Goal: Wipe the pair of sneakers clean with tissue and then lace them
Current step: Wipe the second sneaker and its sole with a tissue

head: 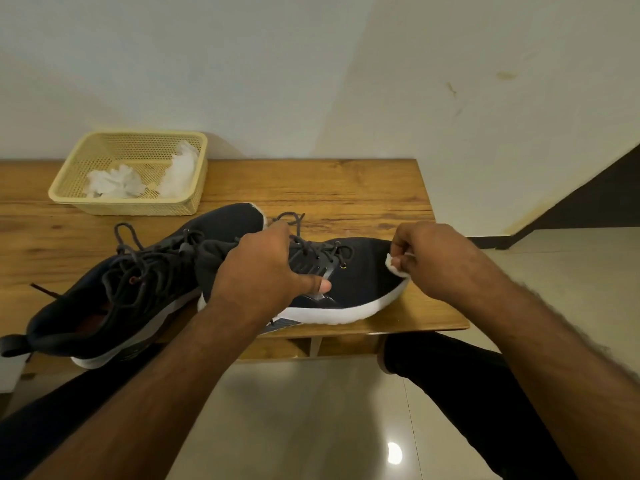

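Note:
Two black sneakers with white soles lie on a low wooden table. The right sneaker points right, its toe near the table's right edge. My left hand grips it over the laces and tongue, thumb on its near side. My right hand pinches a small wad of white tissue against the toe of that shoe. The left sneaker lies at the left with loose dark laces, its heel hanging over the table's front edge.
A cream plastic basket stands at the back left of the table with crumpled white tissues in it. A white wall rises behind the table. My knees in dark trousers flank a tiled floor below.

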